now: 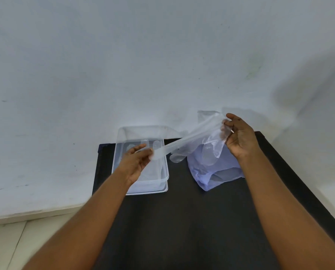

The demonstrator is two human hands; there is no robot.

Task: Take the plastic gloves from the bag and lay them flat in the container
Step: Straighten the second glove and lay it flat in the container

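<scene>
Both hands, left hand (136, 162) and right hand (240, 136), pinch a clear glove (182, 146) taut above the black counter (182, 221), beside a pale wall (123, 65).

Premises: plain indoor room, possibly domestic. Evidence: scuffed white painted wall (162, 55), pale tiled floor (16, 240), small black table (182, 221) against wall.

Container (143, 133) left on table (182, 221), bag (215, 172) right; glove (184, 145) stretched above between them; wall (162, 55) behind.
</scene>
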